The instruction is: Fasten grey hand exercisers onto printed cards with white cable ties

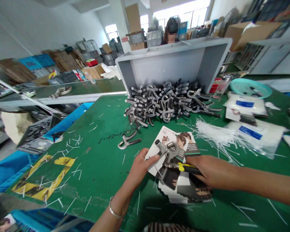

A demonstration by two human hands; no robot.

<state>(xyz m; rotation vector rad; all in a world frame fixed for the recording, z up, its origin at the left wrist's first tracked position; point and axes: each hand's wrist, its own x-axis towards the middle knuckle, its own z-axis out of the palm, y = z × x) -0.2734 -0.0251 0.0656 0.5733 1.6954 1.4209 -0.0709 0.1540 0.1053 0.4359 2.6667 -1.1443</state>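
My left hand (pixel 143 164) is closed on a printed cardboard card (pixel 152 150), thumb on its front. A grey and black hand grip strengthener (pixel 172 154) lies against that card. My right hand (pixel 207 170) is wrapped round cutting pliers (pixel 182 167) with yellow and black handles. Their jaws are at the lower part of the strengthener, near a thin white zip tie. Beneath lies a stack of printed cards (pixel 183 196). To the left, a single loose strengthener (pixel 122 142) rests on the green table.
A tipped grey crate (pixel 166 66) stands behind a heap of strengtheners (pixel 164 103). White zip ties (pixel 214 132) fan out at right, beside plastic packets (pixel 248 109) and a turquoise tray (pixel 239 86). Clipped tie ends litter the green table (pixel 103 174). Another person (pixel 171 30) is behind the crate.
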